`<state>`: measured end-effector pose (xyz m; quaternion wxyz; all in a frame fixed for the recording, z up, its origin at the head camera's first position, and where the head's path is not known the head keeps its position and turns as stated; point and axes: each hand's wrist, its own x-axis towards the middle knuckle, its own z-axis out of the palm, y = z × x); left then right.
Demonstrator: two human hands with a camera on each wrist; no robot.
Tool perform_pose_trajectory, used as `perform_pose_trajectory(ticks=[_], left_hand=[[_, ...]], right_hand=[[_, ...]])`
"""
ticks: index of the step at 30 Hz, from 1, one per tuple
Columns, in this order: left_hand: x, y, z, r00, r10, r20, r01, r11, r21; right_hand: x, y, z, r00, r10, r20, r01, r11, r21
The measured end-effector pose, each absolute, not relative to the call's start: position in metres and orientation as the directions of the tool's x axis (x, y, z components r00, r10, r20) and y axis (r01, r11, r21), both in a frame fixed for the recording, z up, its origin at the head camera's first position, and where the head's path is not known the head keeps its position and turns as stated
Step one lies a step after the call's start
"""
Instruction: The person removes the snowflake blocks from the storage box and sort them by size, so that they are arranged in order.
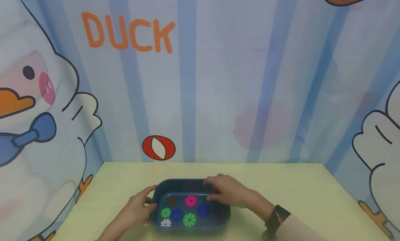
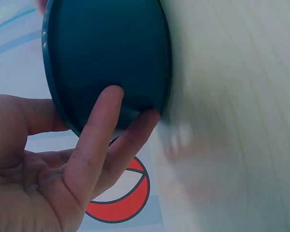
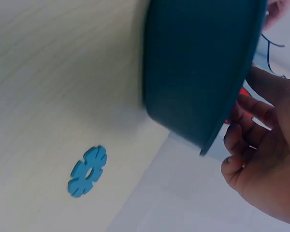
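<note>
A dark teal plastic tub (image 1: 220, 215) stands on the table with several notched flower-shaped discs inside. Among them are a pink disc (image 1: 191, 200), a green disc (image 1: 189, 219), a blue disc (image 1: 203, 210), a brown disc (image 1: 171, 201) and a partly covered white disc (image 1: 166, 222). My left hand (image 1: 134, 210) holds the tub's left end; in the left wrist view two fingers lie against its outer wall. Over the tub's far right part is my right hand (image 1: 229, 190), fingers loosely bent, thumb and forefinger apart. Its fingertips are partly hidden behind the rim in the right wrist view.
A blue notched disc (image 3: 88, 171) lies on the pale table (image 1: 281, 199) right of the tub, mostly behind my right wrist in the head view. A printed duck curtain (image 1: 218, 77) rises along the table's back edge.
</note>
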<state>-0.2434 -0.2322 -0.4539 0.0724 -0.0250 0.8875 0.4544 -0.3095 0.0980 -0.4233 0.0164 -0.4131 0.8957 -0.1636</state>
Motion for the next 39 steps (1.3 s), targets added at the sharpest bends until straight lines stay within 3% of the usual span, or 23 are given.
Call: perform_pose_trajectory(ticks=[5, 8, 31, 39], left_hand=[[-0.244, -0.233, -0.455, -0.989, 0.023, -0.145, -0.104, 0.580, 0.808], [-0.244, -0.234, -0.455, -0.989, 0.024, -0.145, -0.105, 0.578, 0.809], [-0.243, -0.234, -0.451, -0.986, 0.023, -0.163, -0.120, 0.581, 0.805], [-0.242, -0.234, -0.453, -0.989, 0.031, -0.145, -0.102, 0.562, 0.821]], right_hand=[[-0.309, 0.081, -0.435, -0.622, -0.774, 0.117, -0.779, 0.627, 0.008], [-0.308, 0.075, -0.440, -0.604, -0.789, 0.110, -0.783, 0.614, 0.097], [-0.306, 0.059, -0.464, -0.617, -0.787, 0.012, -0.783, 0.616, 0.085], [-0.310, 0.056, -0.462, -0.632, -0.775, 0.002, -0.775, 0.632, -0.010]])
